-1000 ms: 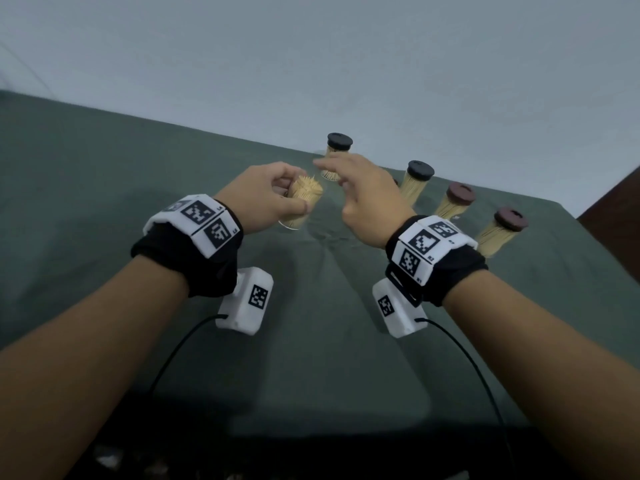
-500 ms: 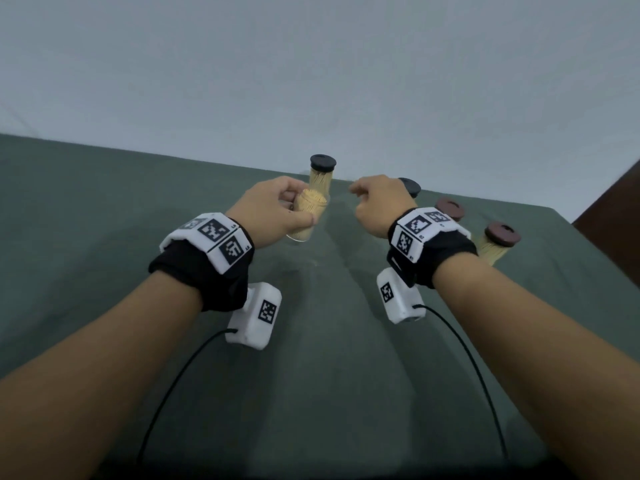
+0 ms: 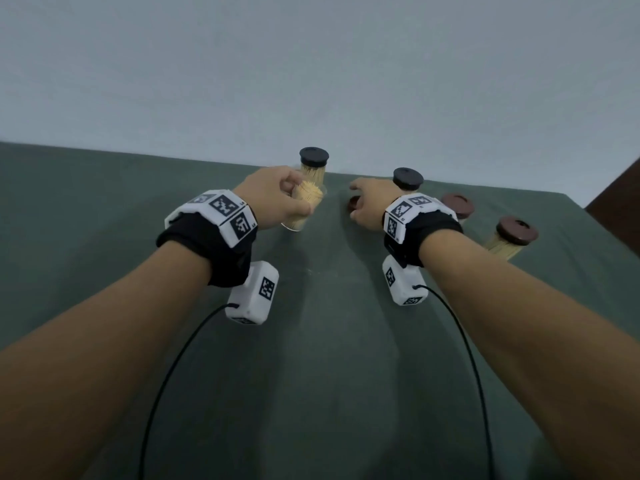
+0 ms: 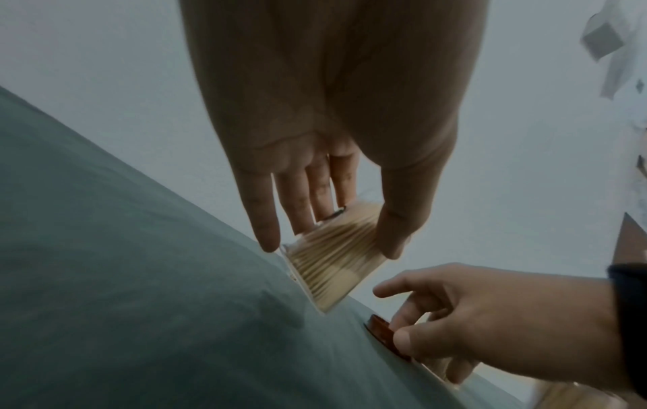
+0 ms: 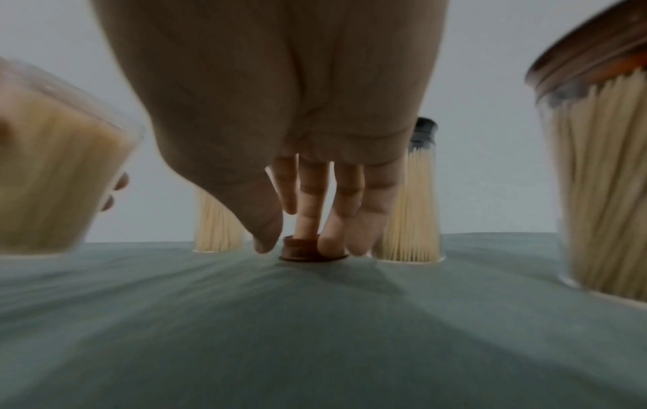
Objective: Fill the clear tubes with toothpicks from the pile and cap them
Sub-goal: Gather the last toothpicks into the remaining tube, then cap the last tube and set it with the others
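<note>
Gripping an uncapped, toothpick-packed tube [image 3: 304, 208], tilted, the left hand [image 3: 273, 199] is curling fingers round it; right of the tube, the right hand [image 3: 369, 206] is pinching a brown cap [image 5: 300, 247] on the cloth [image 3: 311, 358].

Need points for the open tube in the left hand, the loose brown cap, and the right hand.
open tube [image 4: 332, 265]: left wrist view, on the clear wall over the toothpicks.
loose brown cap [image 5: 297, 247]: right wrist view, on its side wall, cap resting on the cloth.
right hand [image 3: 370, 206]: head view, on the back of the hand.
</note>
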Action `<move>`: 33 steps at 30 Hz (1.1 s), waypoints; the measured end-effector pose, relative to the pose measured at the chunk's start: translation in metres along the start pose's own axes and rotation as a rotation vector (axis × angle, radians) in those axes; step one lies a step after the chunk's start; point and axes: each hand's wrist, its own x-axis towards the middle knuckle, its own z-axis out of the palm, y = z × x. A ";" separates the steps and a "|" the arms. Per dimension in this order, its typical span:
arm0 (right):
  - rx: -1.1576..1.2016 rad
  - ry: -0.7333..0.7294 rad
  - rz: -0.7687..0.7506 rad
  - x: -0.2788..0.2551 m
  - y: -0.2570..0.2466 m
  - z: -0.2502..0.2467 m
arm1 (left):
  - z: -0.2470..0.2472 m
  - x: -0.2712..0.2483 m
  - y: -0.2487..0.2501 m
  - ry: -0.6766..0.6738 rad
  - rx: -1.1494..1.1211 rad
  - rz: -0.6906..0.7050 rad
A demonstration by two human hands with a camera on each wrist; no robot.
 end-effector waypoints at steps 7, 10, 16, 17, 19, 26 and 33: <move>0.008 -0.009 -0.185 -0.043 -0.002 -0.004 | 0.001 -0.019 -0.008 0.002 0.017 -0.003; -0.015 -0.065 -0.173 -0.058 -0.004 -0.005 | 0.002 -0.032 -0.008 -0.001 0.015 -0.004; -0.017 -0.042 -0.108 -0.068 -0.013 -0.005 | -0.006 -0.051 -0.001 0.016 0.030 -0.015; -0.023 -0.042 -0.100 -0.068 -0.014 -0.005 | -0.008 -0.054 0.000 0.017 0.023 -0.016; 0.016 -0.045 -0.085 -0.070 -0.015 -0.005 | -0.011 -0.059 0.001 0.018 0.022 -0.018; 0.617 0.169 -0.144 -0.091 -0.015 -0.031 | -0.014 -0.075 0.007 0.040 -0.057 -0.015; 0.919 0.210 -0.251 -0.120 -0.033 -0.050 | -0.020 -0.095 0.023 0.023 -0.171 0.024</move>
